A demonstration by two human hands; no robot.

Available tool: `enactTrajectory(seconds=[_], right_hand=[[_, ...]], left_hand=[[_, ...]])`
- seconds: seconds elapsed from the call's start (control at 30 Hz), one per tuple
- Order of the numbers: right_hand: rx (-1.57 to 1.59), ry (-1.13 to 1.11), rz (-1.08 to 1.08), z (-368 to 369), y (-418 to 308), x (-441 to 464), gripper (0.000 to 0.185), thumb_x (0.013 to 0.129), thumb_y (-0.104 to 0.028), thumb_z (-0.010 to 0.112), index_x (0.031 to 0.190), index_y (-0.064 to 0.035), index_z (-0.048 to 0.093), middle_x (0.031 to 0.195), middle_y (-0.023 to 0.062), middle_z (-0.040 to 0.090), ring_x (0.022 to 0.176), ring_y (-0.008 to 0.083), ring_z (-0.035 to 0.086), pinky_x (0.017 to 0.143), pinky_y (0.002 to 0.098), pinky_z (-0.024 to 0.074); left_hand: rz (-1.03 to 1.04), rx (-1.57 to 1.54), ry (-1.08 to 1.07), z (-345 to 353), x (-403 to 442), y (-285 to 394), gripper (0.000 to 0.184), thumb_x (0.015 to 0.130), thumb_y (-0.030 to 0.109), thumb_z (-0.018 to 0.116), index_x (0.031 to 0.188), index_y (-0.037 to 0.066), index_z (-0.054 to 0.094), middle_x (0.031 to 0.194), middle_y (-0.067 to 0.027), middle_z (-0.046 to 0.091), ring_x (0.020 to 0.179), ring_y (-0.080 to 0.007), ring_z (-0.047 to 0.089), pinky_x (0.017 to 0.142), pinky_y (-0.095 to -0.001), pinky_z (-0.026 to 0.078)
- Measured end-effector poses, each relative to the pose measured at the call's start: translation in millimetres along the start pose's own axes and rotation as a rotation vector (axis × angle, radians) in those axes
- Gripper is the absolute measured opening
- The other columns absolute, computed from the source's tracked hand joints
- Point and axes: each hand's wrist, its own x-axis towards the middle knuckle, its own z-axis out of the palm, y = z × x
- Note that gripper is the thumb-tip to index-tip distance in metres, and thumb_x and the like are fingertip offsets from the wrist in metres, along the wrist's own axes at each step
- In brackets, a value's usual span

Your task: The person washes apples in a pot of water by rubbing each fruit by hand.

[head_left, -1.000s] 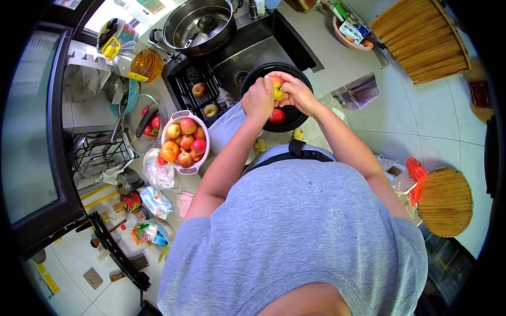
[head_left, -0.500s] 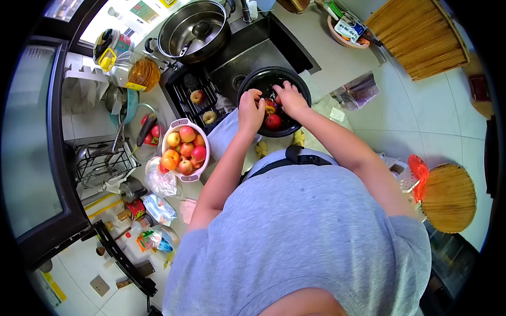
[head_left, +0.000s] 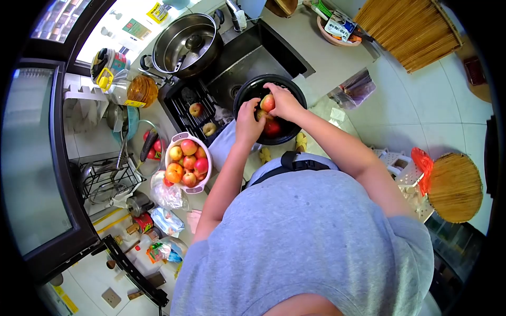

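Observation:
A black basin stands at the near edge of the sink. Over it, my right hand holds a red and yellow apple in its fingers. My left hand is curved at the basin's left side, against another apple that is partly hidden. A darker red apple lies lower in the basin. To the left, a pink-rimmed colander is heaped with several apples. Two more apples, one red and one pale, rest on the black rack at the sink's left.
Behind the hands is the sink, with a large steel pot at its left corner. An oil bottle and a glass bowl with an eggplant stand farther left. A pink bowl sits at the back right.
My hands parted and went down into the basin, then my right hand came up with an apple. The view has shifted slightly.

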Motion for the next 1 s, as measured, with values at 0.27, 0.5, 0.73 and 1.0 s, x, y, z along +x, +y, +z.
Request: enactTrajectory(seconds=[0.27,0.5,0.73,1.0], right_hand=[[0.411,0.191,-0.014,4,-8,-12,0.072,0.07,-0.04,0.091,0.124,-0.004,0.06,0.108,0.0157,0.069,0.1,0.031,0.068,0.09,0.0381,0.0533],[0.804,0.241,0.033,1,-31,-16,0.055,0.092,-0.045,0.075,0.122,-0.0032,0.055,0.104,0.0142,0.068,0.1,0.0245,0.068,0.089,0.036,0.0529],[0.981,0.081,0.073,8,-32,-22,0.051,0.1,-0.042,0.066,0.125,-0.0008,0.048,0.082,0.0115,0.062,0.053,0.012,0.056,0.046,0.0279,0.0453],[1.362,0.052,0.125,-7,-47,-25,0.031,0.101,-0.028,0.064,0.126,-0.0143,0.052,0.097,0.0,0.057,0.074,0.0052,0.056,0.061,0.0208,0.0438]], left_hand=[[-0.008,-0.174,0.113,3,19,31,0.049,0.073,0.001,0.077,0.12,0.005,0.065,0.108,-0.0141,0.069,0.101,-0.0301,0.069,0.091,-0.0371,0.054],[-0.143,-0.281,0.224,7,22,48,0.043,0.076,0.0,0.074,0.118,0.004,0.069,0.093,-0.0066,0.074,0.084,-0.0126,0.069,0.08,-0.027,0.054],[-0.182,-0.325,0.217,2,11,44,0.042,0.077,-0.001,0.073,0.118,0.002,0.07,0.088,-0.0061,0.075,0.076,-0.0096,0.07,0.07,-0.0248,0.055],[-0.174,-0.538,0.199,4,10,42,0.052,0.076,-0.005,0.075,0.126,0.0,0.063,0.113,-0.0079,0.072,0.101,-0.0145,0.069,0.091,-0.0276,0.054]])
